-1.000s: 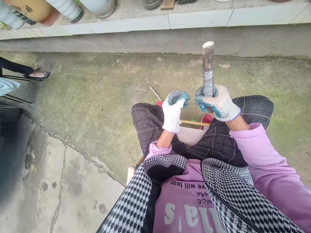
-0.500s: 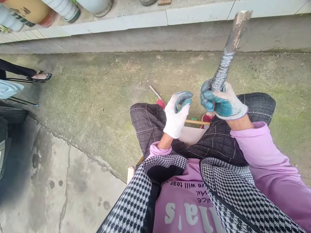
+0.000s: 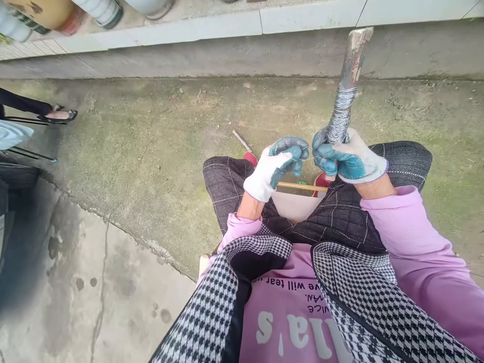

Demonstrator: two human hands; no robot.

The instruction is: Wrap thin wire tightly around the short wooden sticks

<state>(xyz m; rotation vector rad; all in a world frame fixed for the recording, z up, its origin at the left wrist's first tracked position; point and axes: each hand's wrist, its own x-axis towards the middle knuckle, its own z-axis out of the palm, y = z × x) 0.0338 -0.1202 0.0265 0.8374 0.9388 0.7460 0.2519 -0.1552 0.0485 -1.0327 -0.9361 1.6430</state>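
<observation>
My right hand, in a white glove with a blue-green coated palm, is closed around the lower part of a wooden stick. Silvery wire is wound in many turns round the stick's middle, just above my fingers. The stick stands nearly upright in view, its rough pale end at the top. My left hand, gloved alike, is closed just left of the right one, fingers curled in a pinch. A thin strand spans the small gap between the hands; its end inside the left fingers is hidden.
Below my hands are a pale board and a thin wooden bar between my knees. A short stick lies on the ground by my red shoe. Pots line the tiled ledge. Another person's foot shows at left.
My left hand has turned inward and come closer to the right hand, its fingers curling tighter. The wire-wound stick has shifted slightly left and stands more upright, still in my right hand.
</observation>
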